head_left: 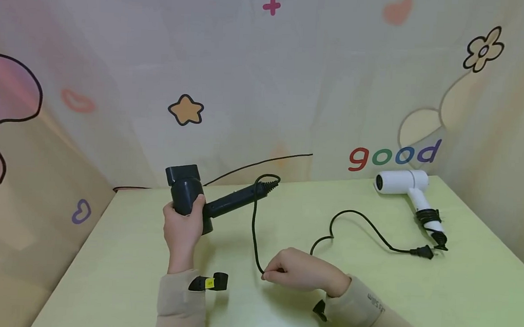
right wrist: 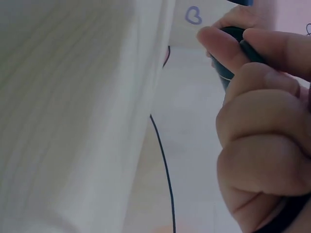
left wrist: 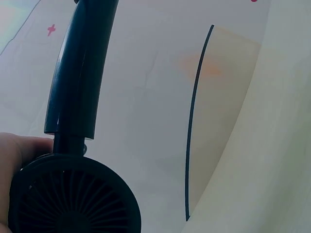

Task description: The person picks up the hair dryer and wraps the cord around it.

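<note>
My left hand (head_left: 183, 231) grips a dark hair dryer (head_left: 186, 194) round its barrel, thumb on the near side. Its square nozzle points up and its handle (head_left: 238, 200) slants to the right. In the left wrist view the ribbed rear grille (left wrist: 73, 204) and the handle fill the left side. From the handle's end a black cord (head_left: 254, 231) loops down to my right hand (head_left: 305, 270), which pinches it between thumb and index finger, the other fingers curled. Black cord emerges behind this hand and runs over the table to a plug (head_left: 424, 252).
A white hair dryer (head_left: 401, 182) lies at the table's back right, its black cord (head_left: 429, 217) wound round the handle. The plug lies close beside that handle. A printed curtain (head_left: 248, 75) hangs behind the pale green table (head_left: 116, 274).
</note>
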`<state>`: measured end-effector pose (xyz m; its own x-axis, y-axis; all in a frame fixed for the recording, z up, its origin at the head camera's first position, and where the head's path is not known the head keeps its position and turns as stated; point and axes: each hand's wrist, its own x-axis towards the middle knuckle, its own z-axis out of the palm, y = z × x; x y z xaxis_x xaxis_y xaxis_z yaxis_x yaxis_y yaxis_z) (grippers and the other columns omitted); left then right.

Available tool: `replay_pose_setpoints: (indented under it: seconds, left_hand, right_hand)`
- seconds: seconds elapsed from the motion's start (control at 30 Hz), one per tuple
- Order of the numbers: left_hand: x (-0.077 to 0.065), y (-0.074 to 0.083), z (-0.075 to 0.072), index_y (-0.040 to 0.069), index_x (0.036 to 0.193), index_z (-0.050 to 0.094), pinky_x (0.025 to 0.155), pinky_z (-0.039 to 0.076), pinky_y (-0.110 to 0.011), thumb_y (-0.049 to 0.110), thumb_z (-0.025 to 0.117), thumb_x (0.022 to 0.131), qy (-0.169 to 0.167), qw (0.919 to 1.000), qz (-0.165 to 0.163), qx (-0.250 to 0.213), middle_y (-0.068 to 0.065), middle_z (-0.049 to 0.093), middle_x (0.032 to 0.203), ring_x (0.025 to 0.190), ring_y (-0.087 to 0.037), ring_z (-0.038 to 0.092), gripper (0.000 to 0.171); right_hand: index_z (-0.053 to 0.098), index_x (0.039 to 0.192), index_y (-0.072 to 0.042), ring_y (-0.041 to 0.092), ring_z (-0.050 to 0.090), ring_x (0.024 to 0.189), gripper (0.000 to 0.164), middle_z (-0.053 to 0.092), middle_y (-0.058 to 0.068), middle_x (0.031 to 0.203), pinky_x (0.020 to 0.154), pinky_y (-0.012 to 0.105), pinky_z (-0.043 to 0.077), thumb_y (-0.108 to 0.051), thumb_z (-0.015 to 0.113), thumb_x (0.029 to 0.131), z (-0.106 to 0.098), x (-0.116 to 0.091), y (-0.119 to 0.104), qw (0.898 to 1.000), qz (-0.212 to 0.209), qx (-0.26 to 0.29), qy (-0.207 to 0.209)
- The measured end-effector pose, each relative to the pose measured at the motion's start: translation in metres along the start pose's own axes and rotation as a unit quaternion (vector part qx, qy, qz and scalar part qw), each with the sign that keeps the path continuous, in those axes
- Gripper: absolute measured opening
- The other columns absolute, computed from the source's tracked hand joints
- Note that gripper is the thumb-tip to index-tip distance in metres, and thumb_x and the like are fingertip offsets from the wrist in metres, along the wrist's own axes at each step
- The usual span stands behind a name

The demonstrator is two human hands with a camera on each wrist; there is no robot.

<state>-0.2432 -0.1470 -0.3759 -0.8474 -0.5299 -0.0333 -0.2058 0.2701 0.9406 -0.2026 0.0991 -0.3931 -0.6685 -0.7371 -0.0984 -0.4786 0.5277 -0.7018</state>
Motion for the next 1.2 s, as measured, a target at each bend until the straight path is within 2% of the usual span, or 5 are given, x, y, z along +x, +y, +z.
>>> replay_pose_setpoints:
  seconds: [0.43, 0.63, 0.87, 0.97, 1.2]
  left_hand:
    - [-0.002, 0.008, -0.008, 0.002, 0.146, 0.02, 0.099, 0.043, -0.052, 0.056, 0.059, 0.085, -0.075, 0.9939, -0.03, -0.075, -0.02, 0.038, 0.139, 0.118, -0.035, 0.049, 0.09]
    - [-0.003, 0.008, -0.008, 0.005, 0.146, 0.021, 0.097, 0.044, -0.052, 0.056, 0.059, 0.085, -0.123, 0.987, -0.035, -0.098, -0.018, 0.038, 0.139, 0.118, -0.035, 0.05, 0.088]
    - [-0.004, 0.007, -0.008, 0.006, 0.144, 0.025, 0.092, 0.048, -0.05, 0.058, 0.058, 0.084, -0.144, 0.9851, -0.02, -0.091, -0.017, 0.043, 0.132, 0.113, -0.032, 0.053, 0.087]
    - [-0.004, 0.008, -0.009, 0.006, 0.144, 0.026, 0.091, 0.049, -0.05, 0.058, 0.059, 0.084, -0.152, 0.9848, -0.012, -0.084, -0.018, 0.045, 0.131, 0.112, -0.033, 0.053, 0.086]
    - [-0.007, 0.011, -0.013, 0.006, 0.138, 0.035, 0.08, 0.055, -0.044, 0.056, 0.062, 0.084, -0.17, 0.9834, 0.012, -0.062, -0.019, 0.052, 0.124, 0.104, -0.034, 0.059, 0.078]
  right_hand:
    - [0.078, 0.087, -0.01, 0.004, 0.019, 0.043, 0.022, 0.028, -0.011, 0.047, 0.045, 0.018, 0.022, -0.018, 0.058, 0.093, 0.002, 0.017, 0.019, 0.999, 0.02, 0.02, 0.036]
    - [0.045, 0.047, -0.012, 0.006, 0.016, 0.046, 0.049, 0.022, -0.011, 0.048, 0.047, 0.02, 0.021, -0.023, 0.063, 0.09, -0.003, 0.022, 0.027, 0.997, 0.034, 0.061, 0.04]
    - [0.056, 0.062, 0.015, 0.008, 0.015, 0.044, 0.048, 0.044, -0.009, 0.053, 0.046, 0.024, 0.019, -0.024, 0.067, 0.087, -0.016, 0.032, 0.036, 0.989, 0.08, 0.125, 0.02]
    - [0.06, 0.067, 0.015, 0.009, 0.016, 0.043, 0.046, 0.041, -0.01, 0.049, 0.044, 0.023, 0.019, -0.025, 0.068, 0.087, -0.023, 0.037, 0.04, 0.984, 0.106, 0.143, 0.017]
    - [0.077, 0.084, -0.007, 0.01, 0.014, 0.043, 0.027, 0.023, -0.008, 0.044, 0.04, 0.023, 0.015, -0.032, 0.068, 0.086, -0.039, 0.047, 0.044, 0.98, 0.135, 0.144, 0.038]
